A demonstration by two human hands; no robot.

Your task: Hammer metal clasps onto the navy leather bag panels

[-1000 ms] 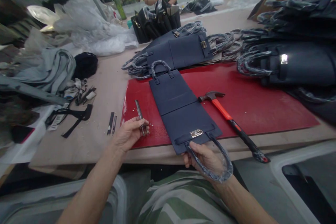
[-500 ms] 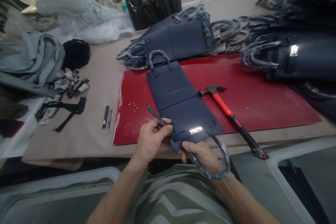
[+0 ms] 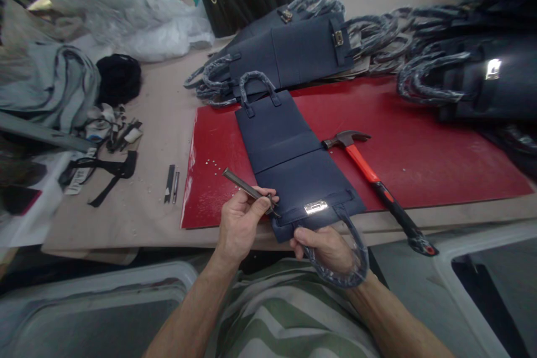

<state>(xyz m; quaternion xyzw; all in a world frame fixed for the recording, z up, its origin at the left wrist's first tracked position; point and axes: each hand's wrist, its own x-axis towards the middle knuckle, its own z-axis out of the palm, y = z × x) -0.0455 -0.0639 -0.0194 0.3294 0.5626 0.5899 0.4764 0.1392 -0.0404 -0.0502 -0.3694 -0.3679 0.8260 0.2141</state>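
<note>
A flat navy leather bag panel lies on the red mat, its metal clasp near the front edge. My left hand is closed on a thin metal punch, whose tip rests at the panel's left front corner. My right hand grips the panel's wrapped handle and front edge, hanging over the table edge. Small rivets are scattered on the mat to the left.
A hammer with an orange-and-black handle lies right of the panel. More navy bags and wrapped handles are piled behind and at right. Small tools, straps and cloth sit on the left. Grey bins flank my lap.
My left hand lifted the punch from the mat and carried it right to the panel's front corner. My right hand kept hold of the handle. The view shifted slightly.
</note>
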